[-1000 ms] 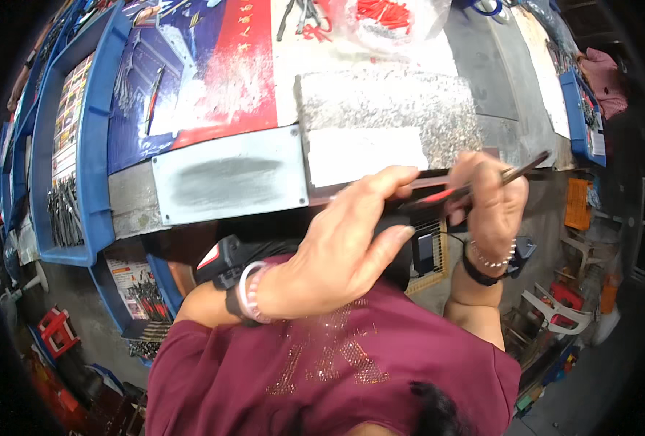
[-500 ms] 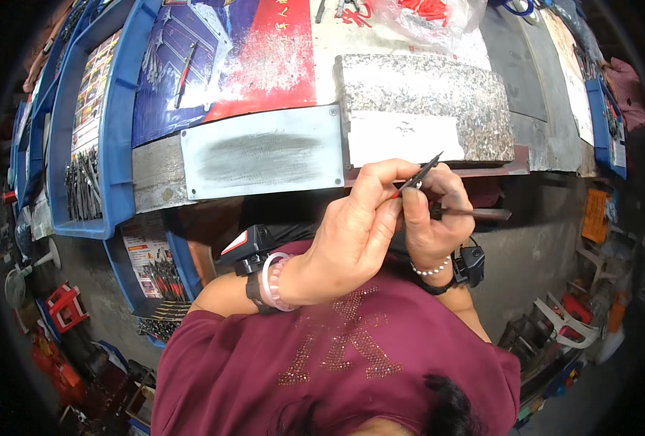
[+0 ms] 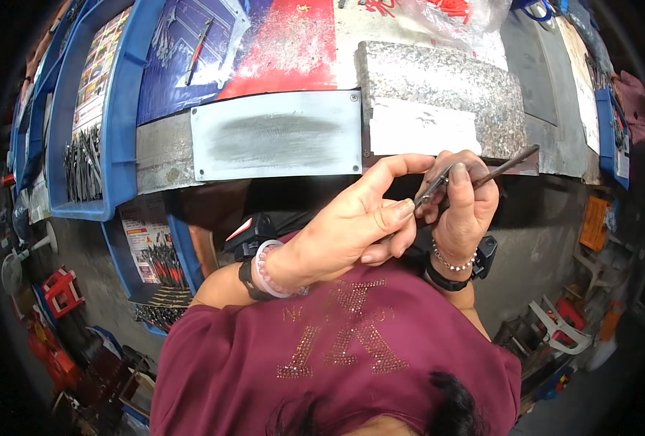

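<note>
Bright, even light from above; no harsh glare. Pale sheen on grey metal plate (image 3: pixel 277 135) left of grip. Deep shadow under tabletop (image 3: pixel 438 87) edge, just behind grip. Sharp focus at grip and nearby; slight softness toward rim. Strong fisheye bend: straight edges curved, corners black, outer ring dim and murky.

Single view only: head-worn fisheye camera, left unit of a side-by-side pair, so no second view to overlap. Looks steeply down over the wearer's maroon shirt (image 3: pixel 337 356) toward the grey metal plate (image 3: pixel 277 144) on the bench. Plate sits upper centre; both hands are close below it, large in frame. Blue trays (image 3: pixel 122 109) lie left of plate. Straight edges bow near the rim.
</note>
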Tool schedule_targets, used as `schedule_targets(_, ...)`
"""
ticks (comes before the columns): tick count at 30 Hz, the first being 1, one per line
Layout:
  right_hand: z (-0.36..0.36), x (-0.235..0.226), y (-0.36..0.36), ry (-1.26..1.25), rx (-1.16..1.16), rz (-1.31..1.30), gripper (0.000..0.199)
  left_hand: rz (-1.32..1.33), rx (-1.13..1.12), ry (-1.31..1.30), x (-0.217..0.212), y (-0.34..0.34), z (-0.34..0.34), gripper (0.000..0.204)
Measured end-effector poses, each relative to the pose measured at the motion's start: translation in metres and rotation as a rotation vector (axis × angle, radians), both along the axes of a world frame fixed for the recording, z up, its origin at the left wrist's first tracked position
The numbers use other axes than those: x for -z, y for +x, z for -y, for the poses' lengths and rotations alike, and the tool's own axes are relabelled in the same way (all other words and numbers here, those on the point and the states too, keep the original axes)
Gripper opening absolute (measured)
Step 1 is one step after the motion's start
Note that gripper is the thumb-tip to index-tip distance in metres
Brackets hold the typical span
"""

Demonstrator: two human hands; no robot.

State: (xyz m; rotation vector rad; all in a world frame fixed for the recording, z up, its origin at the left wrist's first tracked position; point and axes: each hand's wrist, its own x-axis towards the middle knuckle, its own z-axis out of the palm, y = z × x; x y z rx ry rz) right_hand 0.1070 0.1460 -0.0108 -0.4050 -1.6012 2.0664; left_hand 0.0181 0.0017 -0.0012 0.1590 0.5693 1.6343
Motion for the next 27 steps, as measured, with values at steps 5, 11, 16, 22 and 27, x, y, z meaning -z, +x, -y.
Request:
schedule_targets(5, 0.009, 0.000, -0.004, 0.058, 0.046, -0.041, 0.014, -0.122, -0.022, 0.005, -0.001, 0.000, 0.005, 0.056)
schedule_targets(11, 0.017, 0.006, -0.003, 0.422, 0.128, 0.062, 0.013, -0.766, -0.279, -0.073, -0.003, 0.005, 0.012, 0.040)
schedule_targets(16, 0.037, 0.013, -0.017, 0.821, 0.276, 0.039, 0.013, -0.999, -0.390, -0.046, 0.004, 0.000, 0.017, 0.040)
schedule_targets(22, 0.044, -0.010, -0.038, 0.164, -0.034, 0.216, 0.028, -0.827, -0.401, -0.099, 0.000, -0.015, 0.031, 0.039)
schedule_targets(27, 0.034, -0.014, -0.042, 0.136, -0.227, 0.176, 0.040, -1.276, -0.697, -0.470, 0.001, -0.086, 0.069, 0.033)
